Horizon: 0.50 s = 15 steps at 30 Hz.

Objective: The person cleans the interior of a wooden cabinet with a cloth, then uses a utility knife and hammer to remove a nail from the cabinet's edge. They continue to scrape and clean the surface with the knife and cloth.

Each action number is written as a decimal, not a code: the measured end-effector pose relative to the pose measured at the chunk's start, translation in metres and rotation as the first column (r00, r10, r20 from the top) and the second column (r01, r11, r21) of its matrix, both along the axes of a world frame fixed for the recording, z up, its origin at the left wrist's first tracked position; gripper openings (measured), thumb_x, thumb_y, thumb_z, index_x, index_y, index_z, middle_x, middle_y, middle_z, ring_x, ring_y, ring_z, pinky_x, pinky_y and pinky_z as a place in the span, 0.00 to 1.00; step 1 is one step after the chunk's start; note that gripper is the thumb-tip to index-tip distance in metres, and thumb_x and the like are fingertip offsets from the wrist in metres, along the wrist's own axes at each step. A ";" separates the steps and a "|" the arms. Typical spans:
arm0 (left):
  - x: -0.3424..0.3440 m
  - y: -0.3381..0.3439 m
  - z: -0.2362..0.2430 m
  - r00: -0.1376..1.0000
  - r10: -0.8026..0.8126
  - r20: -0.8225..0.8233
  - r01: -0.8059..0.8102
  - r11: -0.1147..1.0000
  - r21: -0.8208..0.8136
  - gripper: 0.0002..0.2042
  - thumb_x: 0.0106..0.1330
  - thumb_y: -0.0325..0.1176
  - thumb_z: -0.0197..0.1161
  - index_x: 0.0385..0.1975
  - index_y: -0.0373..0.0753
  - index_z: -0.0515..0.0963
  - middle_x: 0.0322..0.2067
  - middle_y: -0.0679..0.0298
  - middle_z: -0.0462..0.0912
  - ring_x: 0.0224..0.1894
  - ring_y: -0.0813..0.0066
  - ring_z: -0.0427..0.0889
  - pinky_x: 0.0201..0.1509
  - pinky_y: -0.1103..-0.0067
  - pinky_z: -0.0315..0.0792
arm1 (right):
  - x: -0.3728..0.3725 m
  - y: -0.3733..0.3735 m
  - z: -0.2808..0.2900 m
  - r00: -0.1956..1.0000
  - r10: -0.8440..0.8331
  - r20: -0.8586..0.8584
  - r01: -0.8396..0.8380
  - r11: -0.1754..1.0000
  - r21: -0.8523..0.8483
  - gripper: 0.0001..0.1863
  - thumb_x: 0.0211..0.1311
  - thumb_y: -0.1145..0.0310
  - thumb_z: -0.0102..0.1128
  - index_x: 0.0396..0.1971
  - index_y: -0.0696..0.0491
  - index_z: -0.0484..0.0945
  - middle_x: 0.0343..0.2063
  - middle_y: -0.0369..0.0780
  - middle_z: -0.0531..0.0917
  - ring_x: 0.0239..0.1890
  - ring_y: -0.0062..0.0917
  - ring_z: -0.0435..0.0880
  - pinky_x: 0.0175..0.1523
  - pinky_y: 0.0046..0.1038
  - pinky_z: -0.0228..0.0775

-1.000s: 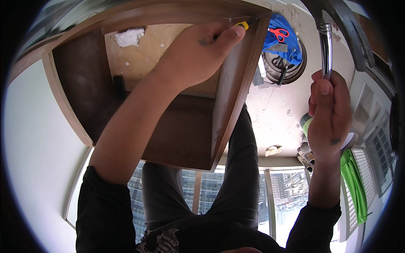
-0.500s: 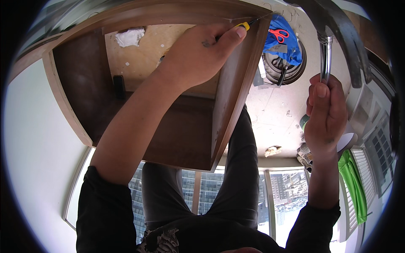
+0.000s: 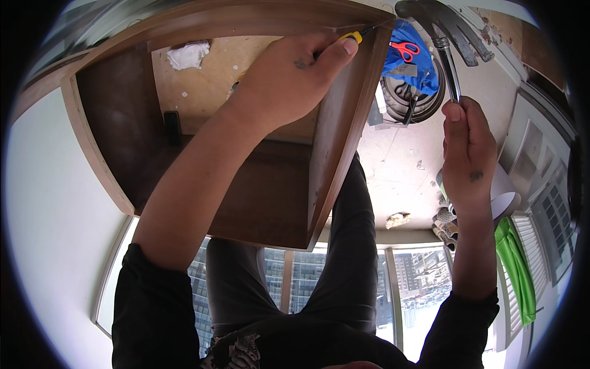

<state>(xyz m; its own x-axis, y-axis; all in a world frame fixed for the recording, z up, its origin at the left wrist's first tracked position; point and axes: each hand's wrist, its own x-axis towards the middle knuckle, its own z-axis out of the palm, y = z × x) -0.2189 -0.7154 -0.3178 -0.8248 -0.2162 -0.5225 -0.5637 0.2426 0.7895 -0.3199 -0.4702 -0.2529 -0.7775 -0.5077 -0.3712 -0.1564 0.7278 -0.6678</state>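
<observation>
My left hand [image 3: 294, 80] is closed round the handle of a yellow and black screwdriver [image 3: 352, 38]. Its thin shaft points right, toward the upper right corner of a brown wooden cabinet [image 3: 270, 215]. In my right hand [image 3: 470, 144] is a claw hammer [image 3: 448, 67], gripped by its shiny metal shaft. The hammer's dark head is raised and stands just right of that corner, apart from the screwdriver. My left forearm crosses the open cabinet and hides part of its inside.
Right of the cabinet, red scissors [image 3: 404, 50] lie on blue cloth [image 3: 421, 71] over a dark round base [image 3: 430, 101]. A white crumpled cloth [image 3: 188, 55] and a small black object [image 3: 173, 127] are inside the cabinet. Green fabric [image 3: 516, 270] hangs at lower right.
The hammer in my right hand has moved left, its head now closer to the cabinet corner. My left hand and the screwdriver have stayed put.
</observation>
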 end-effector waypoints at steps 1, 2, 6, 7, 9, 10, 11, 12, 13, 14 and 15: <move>0.000 -0.001 0.000 1.000 -0.005 0.002 0.005 1.000 0.004 0.27 0.75 0.56 0.57 0.55 0.37 0.82 0.23 0.75 0.67 0.28 0.88 0.62 0.35 0.84 0.61 | -0.001 0.000 0.006 1.000 -0.023 -0.013 0.022 0.999 -0.025 0.12 0.80 0.65 0.51 0.43 0.60 0.76 0.23 0.35 0.75 0.24 0.13 0.66 0.28 0.21 0.58; 0.001 -0.002 -0.001 1.000 -0.011 0.003 0.011 1.000 0.008 0.27 0.75 0.56 0.57 0.55 0.37 0.82 0.23 0.75 0.67 0.28 0.87 0.63 0.35 0.84 0.61 | -0.001 0.000 0.012 0.999 -0.046 -0.026 0.044 0.998 -0.049 0.12 0.80 0.65 0.50 0.43 0.60 0.76 0.23 0.35 0.75 0.24 0.12 0.65 0.27 0.21 0.57; 0.001 0.000 0.001 0.999 0.009 0.042 -0.009 1.000 -0.019 0.28 0.74 0.58 0.58 0.55 0.37 0.82 0.23 0.74 0.68 0.29 0.87 0.64 0.35 0.84 0.61 | 0.006 0.002 0.030 1.000 -0.016 -0.010 0.014 0.974 -0.224 0.12 0.80 0.67 0.50 0.43 0.61 0.76 0.24 0.34 0.75 0.22 0.10 0.63 0.27 0.18 0.52; 0.001 0.000 0.001 0.998 0.014 0.055 -0.013 1.000 -0.011 0.28 0.74 0.58 0.58 0.55 0.37 0.82 0.23 0.74 0.68 0.29 0.87 0.64 0.35 0.84 0.62 | 0.006 0.002 0.027 1.000 -0.007 -0.023 0.002 0.978 -0.207 0.12 0.80 0.67 0.50 0.43 0.61 0.76 0.24 0.33 0.75 0.22 0.10 0.63 0.27 0.18 0.53; 0.001 0.000 0.002 0.996 0.023 0.082 -0.023 1.000 0.004 0.28 0.74 0.58 0.58 0.55 0.37 0.82 0.23 0.74 0.68 0.29 0.87 0.64 0.35 0.84 0.62 | 0.007 0.001 0.020 0.999 0.015 -0.047 -0.023 0.985 -0.171 0.12 0.80 0.66 0.51 0.43 0.61 0.76 0.24 0.33 0.75 0.23 0.10 0.65 0.27 0.18 0.54; 0.001 0.000 0.003 0.997 0.026 0.071 -0.026 1.000 0.007 0.28 0.74 0.58 0.58 0.55 0.37 0.82 0.23 0.75 0.68 0.28 0.87 0.64 0.35 0.84 0.62 | 0.008 0.002 0.018 0.999 0.006 -0.050 -0.014 0.984 -0.180 0.12 0.80 0.67 0.51 0.43 0.61 0.76 0.24 0.34 0.75 0.23 0.11 0.65 0.27 0.19 0.55; 0.001 0.001 0.004 0.998 0.029 0.061 -0.029 1.000 0.009 0.28 0.74 0.58 0.58 0.55 0.37 0.82 0.23 0.75 0.68 0.28 0.87 0.64 0.35 0.84 0.62 | 0.009 0.003 0.016 0.999 -0.003 -0.052 -0.007 0.982 -0.189 0.11 0.79 0.67 0.52 0.43 0.61 0.76 0.24 0.34 0.75 0.23 0.11 0.65 0.27 0.19 0.56; 0.001 0.001 0.004 0.998 0.032 0.051 -0.033 0.999 0.011 0.28 0.74 0.58 0.58 0.56 0.37 0.82 0.23 0.75 0.68 0.28 0.87 0.64 0.35 0.84 0.62 | 0.011 0.005 0.014 0.998 -0.012 -0.054 0.001 0.980 -0.198 0.11 0.79 0.67 0.52 0.43 0.60 0.76 0.23 0.35 0.75 0.23 0.12 0.65 0.28 0.20 0.57; 0.000 0.001 0.004 0.998 0.028 0.049 -0.029 0.999 0.018 0.28 0.74 0.58 0.58 0.56 0.37 0.82 0.23 0.75 0.68 0.28 0.87 0.64 0.35 0.84 0.62 | 0.011 0.006 0.009 0.999 0.000 -0.049 -0.007 0.990 -0.140 0.11 0.79 0.67 0.52 0.42 0.60 0.76 0.23 0.35 0.75 0.23 0.13 0.65 0.28 0.20 0.57; -0.001 0.002 0.004 0.999 0.025 0.048 -0.026 0.999 0.026 0.28 0.74 0.58 0.58 0.56 0.37 0.82 0.23 0.75 0.68 0.28 0.87 0.64 0.35 0.84 0.62 | 0.010 0.006 0.002 0.999 0.011 -0.043 -0.015 0.997 -0.081 0.11 0.79 0.67 0.51 0.42 0.60 0.76 0.23 0.36 0.75 0.23 0.13 0.65 0.28 0.21 0.58; -0.002 0.002 0.004 0.999 0.021 0.047 -0.023 0.999 0.033 0.28 0.74 0.58 0.58 0.56 0.37 0.82 0.23 0.75 0.68 0.28 0.88 0.64 0.35 0.84 0.62 | 0.009 0.005 -0.002 0.999 0.022 -0.036 -0.023 0.999 -0.022 0.10 0.80 0.67 0.51 0.42 0.59 0.76 0.23 0.37 0.75 0.23 0.14 0.65 0.28 0.21 0.59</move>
<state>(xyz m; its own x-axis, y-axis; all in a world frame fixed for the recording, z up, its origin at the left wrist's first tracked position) -0.2205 -0.7133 -0.3137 -0.7949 -0.2153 -0.5672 -0.6046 0.2035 0.7701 -0.3113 -0.4647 -0.2547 -0.7785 -0.5329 -0.3315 -0.1965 0.7086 -0.6777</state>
